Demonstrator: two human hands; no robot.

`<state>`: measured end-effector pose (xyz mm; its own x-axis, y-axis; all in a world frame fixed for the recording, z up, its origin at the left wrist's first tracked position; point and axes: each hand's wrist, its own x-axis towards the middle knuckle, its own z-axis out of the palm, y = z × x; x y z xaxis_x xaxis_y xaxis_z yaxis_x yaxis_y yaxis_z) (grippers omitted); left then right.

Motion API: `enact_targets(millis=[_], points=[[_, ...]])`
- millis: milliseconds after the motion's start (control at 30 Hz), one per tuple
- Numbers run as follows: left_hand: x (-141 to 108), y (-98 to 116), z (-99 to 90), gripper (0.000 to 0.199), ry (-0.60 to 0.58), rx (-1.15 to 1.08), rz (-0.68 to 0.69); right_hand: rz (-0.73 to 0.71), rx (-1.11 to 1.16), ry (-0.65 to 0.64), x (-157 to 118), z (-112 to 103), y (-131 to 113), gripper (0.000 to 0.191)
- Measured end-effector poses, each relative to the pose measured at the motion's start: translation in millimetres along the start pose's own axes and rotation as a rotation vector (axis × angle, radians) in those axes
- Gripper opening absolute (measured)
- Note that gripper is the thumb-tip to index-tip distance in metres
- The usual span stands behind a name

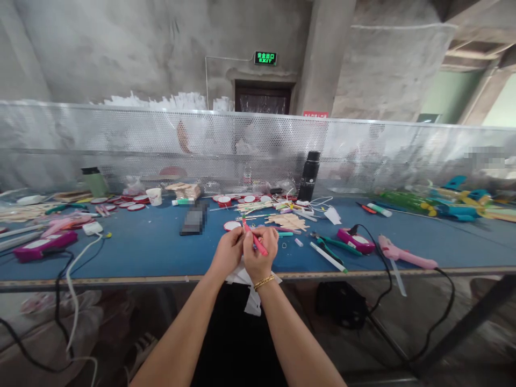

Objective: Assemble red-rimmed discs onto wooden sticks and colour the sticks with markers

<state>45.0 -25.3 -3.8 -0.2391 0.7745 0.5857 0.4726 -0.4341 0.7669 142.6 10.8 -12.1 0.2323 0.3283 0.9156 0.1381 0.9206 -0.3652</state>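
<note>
My right hand (261, 252), with a gold bracelet at the wrist, is closed on a red marker (256, 243) that slants down to the right. Beside it, touching, is my left hand (230, 250), its fingers pressed together on something I cannot make out. Both hands are over the front edge of the blue table. A white and red disc (233, 226) lies just behind them. White tissue (253, 302) hangs below the hands, over dark clothing. To the right of the hands are wooden sticks (291, 221) and a white marker (328, 257).
On the blue table (141, 242) are a phone (194, 219), a black bottle (309, 176), a green bottle (94, 181), a paper cup (153, 196), green-handled pliers (336, 244) and a pink glue gun (407, 257) with a cable. A perforated metal screen (258, 140) stands behind.
</note>
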Motion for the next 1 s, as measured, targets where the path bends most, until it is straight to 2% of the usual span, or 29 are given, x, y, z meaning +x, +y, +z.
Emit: enact_targets(millis=[367, 600, 1000], points=[[-0.4, 0.4, 0.4, 0.028, 0.004, 0.024, -0.01, 0.007, -0.015, -0.003, -0.6, -0.3, -0.5, 0.011], [-0.8, 6.3, -0.7, 0.03, 0.028, 0.047, -0.023, 0.028, -0.027, 0.05, 0.0, -0.5, -0.6, 0.011], [-0.6, 1.0, -0.2, 0.026, 0.022, 0.001, -0.009, -0.005, -0.025, -0.018, -0.4, -0.8, -1.5, 0.011]])
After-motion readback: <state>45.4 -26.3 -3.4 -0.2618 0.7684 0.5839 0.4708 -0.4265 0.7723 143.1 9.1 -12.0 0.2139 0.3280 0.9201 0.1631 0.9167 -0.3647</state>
